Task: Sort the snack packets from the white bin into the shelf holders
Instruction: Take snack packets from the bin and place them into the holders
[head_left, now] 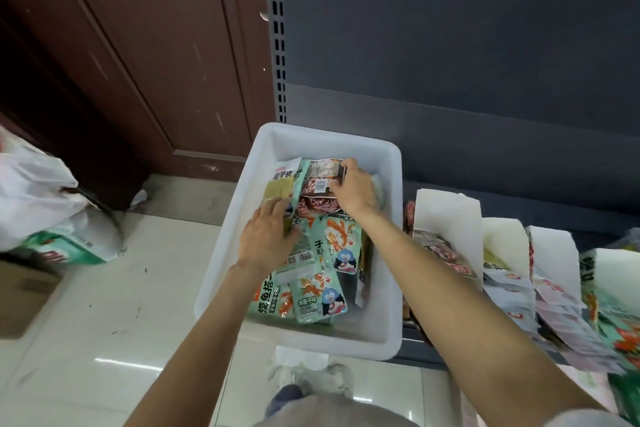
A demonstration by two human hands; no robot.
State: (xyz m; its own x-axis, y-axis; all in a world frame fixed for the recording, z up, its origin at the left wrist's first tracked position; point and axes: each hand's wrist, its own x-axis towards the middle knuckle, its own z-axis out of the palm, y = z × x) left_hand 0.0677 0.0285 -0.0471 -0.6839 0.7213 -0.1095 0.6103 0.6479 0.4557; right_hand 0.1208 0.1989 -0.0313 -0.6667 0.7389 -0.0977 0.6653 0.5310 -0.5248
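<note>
The white bin (221, 274) sits in the middle, with several snack packets inside. Mint-green packets (317, 295) with a cartoon bird lie in its near half. At the far end lie red-brown packets (318, 203), and my right hand (353, 191) grips the top one (320, 175) by its edge. My left hand (268, 236) rests flat, fingers spread, on a green and white packet (280, 184) at the bin's left side. To the right, white shelf holders (446, 215) stand in a row, each with packets in it.
A dark grey shelf back panel (450, 28) rises behind the bin. A brown wooden door (138, 45) is on the left. White plastic bags (38, 198) and a cardboard box (20, 298) lie on the tiled floor at left. My shoe (308, 374) shows below the bin.
</note>
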